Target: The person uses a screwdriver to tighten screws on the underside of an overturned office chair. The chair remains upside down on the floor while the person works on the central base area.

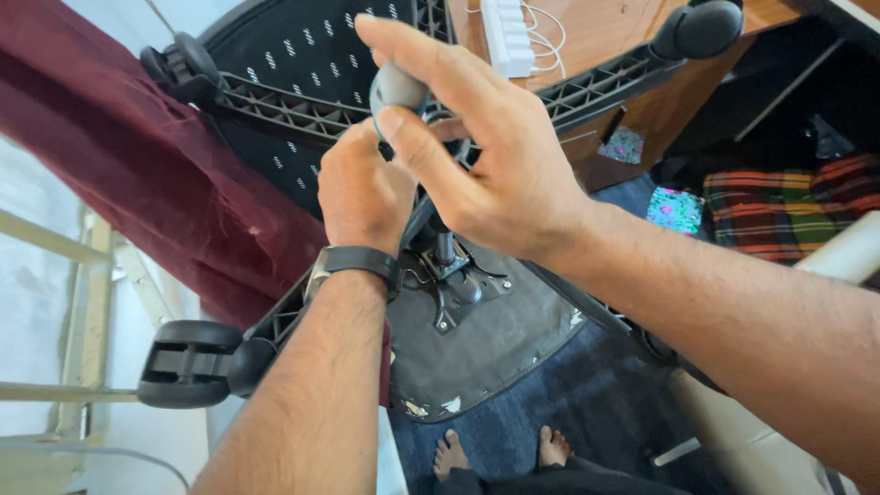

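Grey knob (396, 87) sits at the hub of an upturned chair base (302, 115), top centre of view. Right hand (486, 156) pinches the knob between thumb and forefinger; the other fingers are spread and slightly curled, touching nothing. Left hand (364, 192) is closed into a loose fist just below the knob, gripping at the hub; what it grips is hidden by the fingers. A black watch (357, 261) sits on the left wrist. Base arms radiate outward, each ending in a black caster (188, 362). The seat underside (477, 321) with its metal mount lies below the hands. Maroon cloth (137, 165) hangs at left. Bare feet (500, 451) rest on a blue floor (587, 403).
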